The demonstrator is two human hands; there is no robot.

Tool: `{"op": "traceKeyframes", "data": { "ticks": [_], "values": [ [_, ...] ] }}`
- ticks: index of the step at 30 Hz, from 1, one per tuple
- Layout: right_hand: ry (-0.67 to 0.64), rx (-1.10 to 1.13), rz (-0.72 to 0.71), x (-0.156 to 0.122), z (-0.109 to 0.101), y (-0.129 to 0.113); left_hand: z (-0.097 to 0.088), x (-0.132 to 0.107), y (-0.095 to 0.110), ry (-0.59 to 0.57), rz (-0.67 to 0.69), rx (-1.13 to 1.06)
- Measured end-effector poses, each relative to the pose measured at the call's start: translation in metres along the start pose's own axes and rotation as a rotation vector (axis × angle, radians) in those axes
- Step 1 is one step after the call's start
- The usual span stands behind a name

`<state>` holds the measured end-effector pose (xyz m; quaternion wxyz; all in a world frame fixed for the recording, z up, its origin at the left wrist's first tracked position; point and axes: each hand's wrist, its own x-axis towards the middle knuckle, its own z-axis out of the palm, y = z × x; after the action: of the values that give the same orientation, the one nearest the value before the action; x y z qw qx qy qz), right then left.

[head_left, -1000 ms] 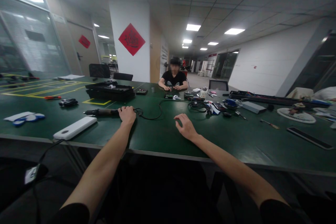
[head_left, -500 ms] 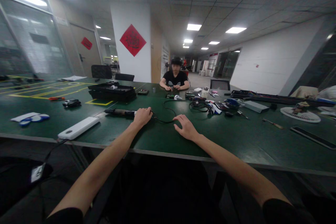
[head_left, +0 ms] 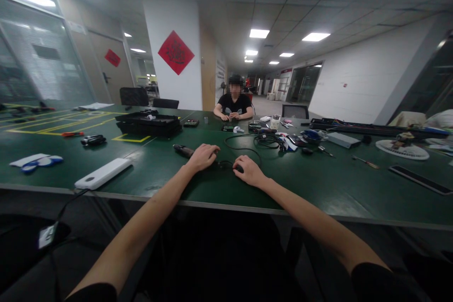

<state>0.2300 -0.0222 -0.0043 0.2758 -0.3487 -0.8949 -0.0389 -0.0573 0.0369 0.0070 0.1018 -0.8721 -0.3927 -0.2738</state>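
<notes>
My left hand [head_left: 203, 156] is closed over a dark, rod-shaped corded tool [head_left: 183, 150] that lies on the green table [head_left: 318, 184]; the tool's tip sticks out to the left of my fingers. A black cable [head_left: 244, 144] runs from the tool in a loop toward the far side. My right hand [head_left: 248, 171] rests just right of the left one, fingers curled over the cable's dark end [head_left: 239, 168].
A white flat device [head_left: 102, 173] lies near the front-left edge. A black open case [head_left: 148, 124] sits behind it. Small tools and cables [head_left: 283, 141] clutter the middle right. A person in black [head_left: 233, 104] sits across the table. A phone [head_left: 417, 180] lies at the right.
My left hand has dragged the corded tool to the right, toward the middle. My right hand has shifted slightly and now covers the cable's end. The cable loop has tightened.
</notes>
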Motion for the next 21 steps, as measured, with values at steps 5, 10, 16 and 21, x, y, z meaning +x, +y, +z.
{"op": "traceKeyframes", "data": {
  "ticks": [5,10,16,21],
  "values": [
    [-0.01,0.004,-0.014,0.001,-0.001,-0.003,-0.005,-0.016,-0.056,-0.045,-0.337,0.193],
    [0.009,0.007,-0.015,0.0,-0.003,-0.003,0.0,-0.015,-0.053,-0.091,-0.326,0.184],
    [0.027,0.056,-0.005,-0.001,-0.002,0.0,0.005,-0.01,-0.007,-0.13,-0.167,0.138],
    [0.058,0.085,0.089,-0.002,-0.001,0.0,0.001,-0.005,0.023,-0.117,0.176,0.068]
  ]
}}
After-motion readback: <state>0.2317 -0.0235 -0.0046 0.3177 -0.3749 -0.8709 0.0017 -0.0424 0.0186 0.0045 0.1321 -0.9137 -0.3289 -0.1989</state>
